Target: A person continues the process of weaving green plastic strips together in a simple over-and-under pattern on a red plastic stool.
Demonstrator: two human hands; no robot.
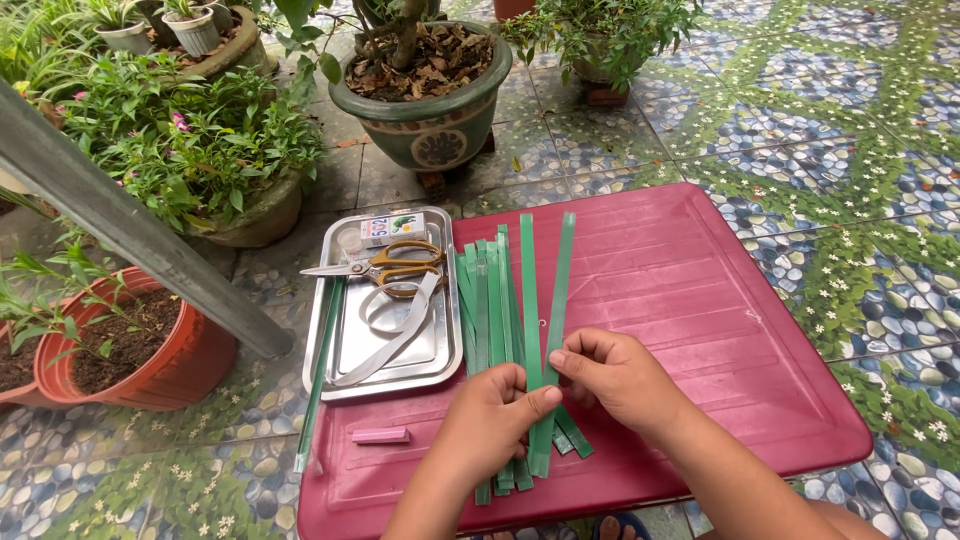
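Left hand (492, 415) and right hand (612, 378): fingers pinched on green leaf strips (500, 300), lying on the red counter (700, 300). Right of the steel tray (345, 360) holding scissors (385, 268).

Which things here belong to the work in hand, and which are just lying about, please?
In use: green leaf strips; left hand and right hand pinching them; red tabletop.

Lying about: scissors, steel tray, small box, pink chalk-like stick, potted plants.
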